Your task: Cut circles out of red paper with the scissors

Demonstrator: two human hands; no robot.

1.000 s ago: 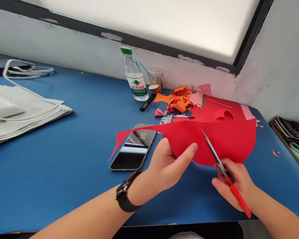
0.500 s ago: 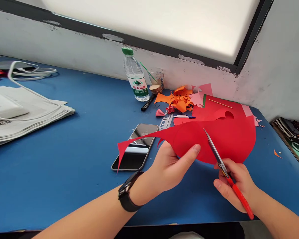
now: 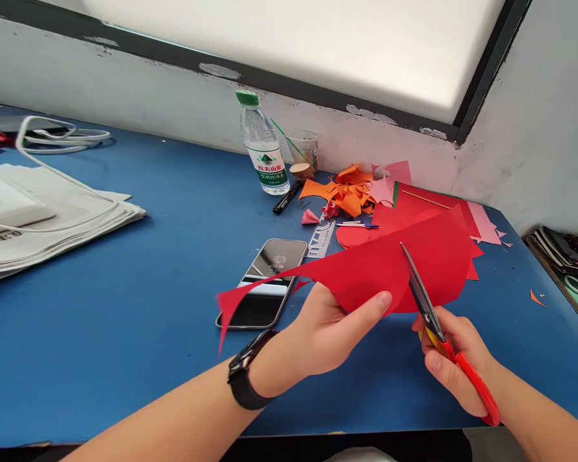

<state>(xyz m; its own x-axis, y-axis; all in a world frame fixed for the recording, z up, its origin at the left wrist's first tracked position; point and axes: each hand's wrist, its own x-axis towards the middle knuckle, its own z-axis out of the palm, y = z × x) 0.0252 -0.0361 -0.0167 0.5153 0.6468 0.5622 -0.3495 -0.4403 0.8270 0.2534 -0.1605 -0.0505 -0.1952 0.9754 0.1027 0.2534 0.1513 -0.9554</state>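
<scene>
A sheet of red paper (image 3: 366, 273) with a cut, curling edge is pinched in my left hand (image 3: 334, 327), thumb on top and fingers underneath. A thin pointed strip of it trails left over a smartphone (image 3: 262, 305). My right hand (image 3: 462, 359) grips red-handled scissors (image 3: 428, 314). One blade lies across the paper, just right of my left thumb; the other blade is mostly hidden. The fingers inside the handles show only in part. A black watch (image 3: 250, 372) sits on my left wrist.
Behind the paper lie orange scraps (image 3: 349, 192), red sheets (image 3: 414, 199), a ruler (image 3: 322, 237) and a black marker (image 3: 286, 197). A water bottle (image 3: 264, 147) stands by a plastic cup (image 3: 306, 151). Newspapers (image 3: 87, 215) and a white cable (image 3: 58, 176) are on the left.
The red paper has turned and tilted in my left hand, its right part now showing a jagged edge. The scissors have shifted slightly right, and their handles have spread apart.
</scene>
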